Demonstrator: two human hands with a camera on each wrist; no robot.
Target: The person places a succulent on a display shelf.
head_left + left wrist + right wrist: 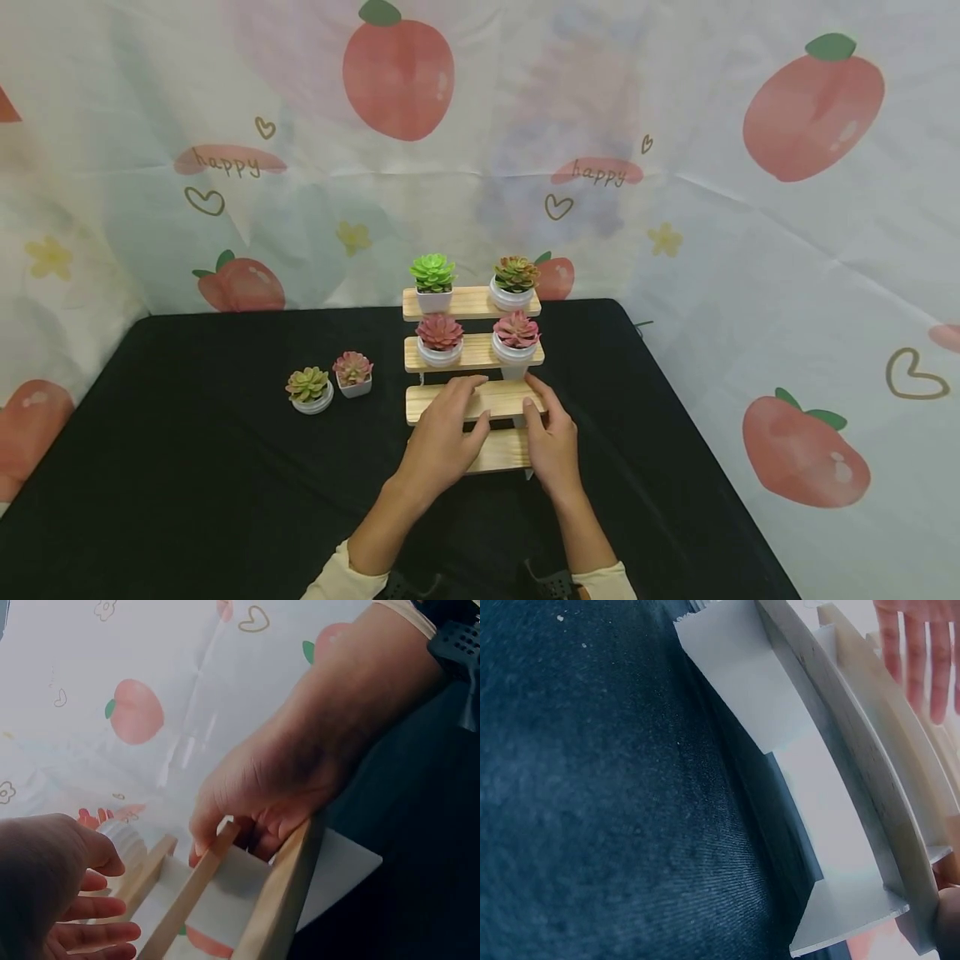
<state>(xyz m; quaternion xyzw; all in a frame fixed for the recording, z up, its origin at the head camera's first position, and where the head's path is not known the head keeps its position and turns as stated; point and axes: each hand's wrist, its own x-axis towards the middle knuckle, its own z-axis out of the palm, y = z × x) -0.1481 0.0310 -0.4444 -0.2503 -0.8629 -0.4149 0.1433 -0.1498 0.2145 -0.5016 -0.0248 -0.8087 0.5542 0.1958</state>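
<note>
A four-step wooden display stand [498,400] with white side supports stands in front of me. My right hand [553,442] grips its right end at the third board from the top, fingers curled round the board in the left wrist view. Over the left part of that board, my left hand [442,433] is spread, with nothing held. Potted succulents fill the upper steps: a bright green one [432,273] and a reddish-green one [515,275] on top, a dark pink one [439,332] and a lighter pink one [517,330] below.
Left of the stand, a yellow-green succulent [307,385] in a round white pot and a pink succulent [353,369] in a square pot sit on the black tablecloth [187,467]. A peach-printed curtain [480,150] hangs behind the table and along its sides.
</note>
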